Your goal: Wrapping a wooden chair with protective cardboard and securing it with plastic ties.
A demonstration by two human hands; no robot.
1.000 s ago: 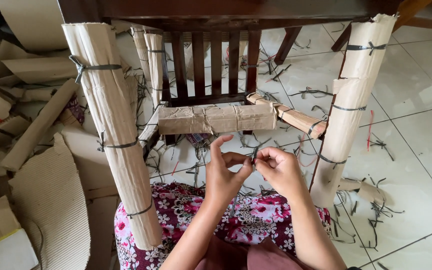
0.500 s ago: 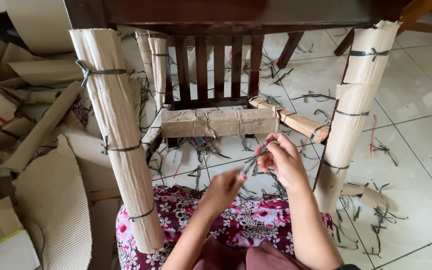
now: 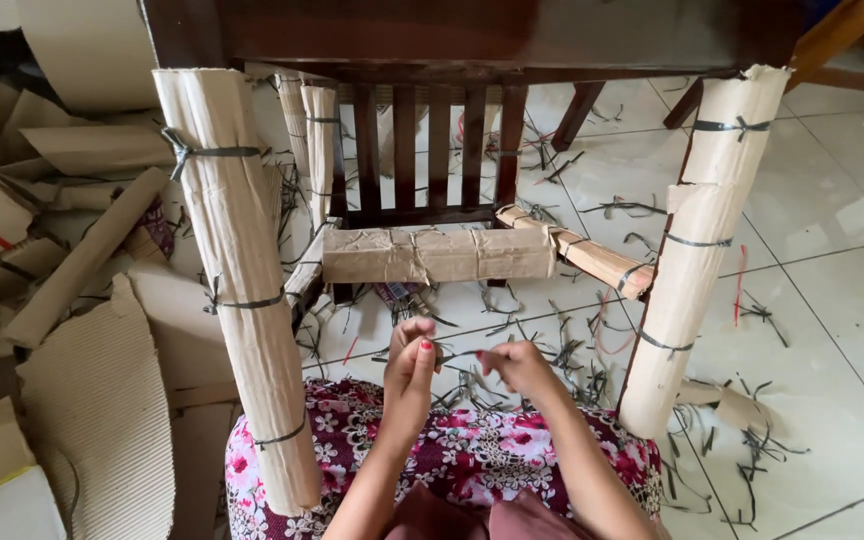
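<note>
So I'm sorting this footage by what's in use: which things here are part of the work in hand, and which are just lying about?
In use:
left hand
right hand
dark strap stretched between both hands
cardboard-wrapped chair legs
wrapped crossbar

Lying about:
cardboard pile
strap offcuts on the tiled floor

Left hand (image 3: 410, 372) and right hand (image 3: 518, 365) pinching dark strap (image 3: 457, 353), cardboard-wrapped chair legs (image 3: 237, 270)

Matt corrugated cardboard (image 3: 237, 290) wraps dark glossy wooden chair (image 3: 432, 140); glossy floor tiles (image 3: 832, 290).
</note>
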